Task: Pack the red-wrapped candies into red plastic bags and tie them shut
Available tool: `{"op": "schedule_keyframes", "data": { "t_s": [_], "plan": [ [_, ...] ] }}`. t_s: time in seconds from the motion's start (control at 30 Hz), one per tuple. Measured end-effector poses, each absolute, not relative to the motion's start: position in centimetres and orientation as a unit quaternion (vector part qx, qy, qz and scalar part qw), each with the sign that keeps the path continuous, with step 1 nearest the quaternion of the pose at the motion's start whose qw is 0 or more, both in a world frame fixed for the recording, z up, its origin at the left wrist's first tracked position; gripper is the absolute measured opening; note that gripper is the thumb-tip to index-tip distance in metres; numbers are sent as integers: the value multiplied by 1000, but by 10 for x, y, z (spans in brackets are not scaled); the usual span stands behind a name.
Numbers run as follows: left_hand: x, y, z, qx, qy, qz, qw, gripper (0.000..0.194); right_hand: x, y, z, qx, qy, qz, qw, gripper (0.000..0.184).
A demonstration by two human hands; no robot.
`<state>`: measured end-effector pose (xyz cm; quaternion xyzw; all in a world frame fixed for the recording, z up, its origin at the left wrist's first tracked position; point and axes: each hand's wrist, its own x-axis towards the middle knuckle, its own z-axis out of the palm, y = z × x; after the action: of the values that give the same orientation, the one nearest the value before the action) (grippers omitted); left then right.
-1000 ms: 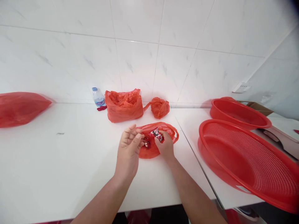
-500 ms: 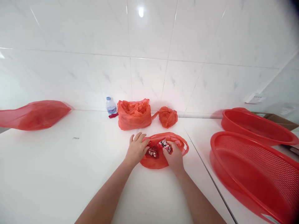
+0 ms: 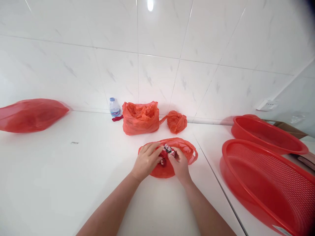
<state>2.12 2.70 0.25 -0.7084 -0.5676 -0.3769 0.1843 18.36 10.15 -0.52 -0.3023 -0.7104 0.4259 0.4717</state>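
A flattened red plastic bag (image 3: pixel 163 172) lies on the white table under both hands. My right hand (image 3: pixel 181 165) pinches a small red packet (image 3: pixel 169 150) with a black-and-white printed figure, held just over the bag. From the other side, the curled fingers of my left hand (image 3: pixel 147 161) close around the packet's left end; its thumb side is partly hidden. Below the held packet, a second dark red printed packet (image 3: pixel 162 162) rests on the bag, partly covered by my left hand.
By the tiled wall stand a water bottle (image 3: pixel 114 108), a full red bag (image 3: pixel 140 124) and a crumpled red bag (image 3: pixel 177 122). Another red bag (image 3: pixel 34 115) lies at the left. Two red plastic baskets (image 3: pixel 261 183) fill the right side, beyond a table seam.
My right hand has brought its packet leftward and turned it. My left hand has moved in, its fingers now at the packet's left end. The view has shifted slightly.
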Motion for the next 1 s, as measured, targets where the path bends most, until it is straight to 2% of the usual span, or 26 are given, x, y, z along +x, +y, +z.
{"op": "schedule_keyframes", "data": {
  "t_s": [0.13,0.2,0.33,0.43,0.57,0.77,0.87,1.0],
  "plan": [
    [34,27,-2,-730,-541,-416,28,71,187,96,1,-280,-646,586,401,28],
    [37,27,-5,-687,-564,-455,-60,72,190,96,1,-271,-641,612,376,32],
    [41,25,-3,-545,-624,-526,-189,62,193,98,-1,-205,-690,598,352,42],
    [42,24,0,-476,-629,-564,-243,55,191,97,-2,-209,-712,567,357,42],
    [41,23,2,-456,-611,-578,-290,50,188,95,-1,-236,-692,589,344,26],
    [42,23,0,-461,-581,-588,-322,44,192,94,7,-228,-672,620,336,27],
    [42,21,2,-484,-525,-596,-368,48,194,95,6,-243,-657,625,345,27],
    [41,19,6,-493,-447,-605,-438,67,194,98,3,-280,-634,630,351,29]
  ]
}}
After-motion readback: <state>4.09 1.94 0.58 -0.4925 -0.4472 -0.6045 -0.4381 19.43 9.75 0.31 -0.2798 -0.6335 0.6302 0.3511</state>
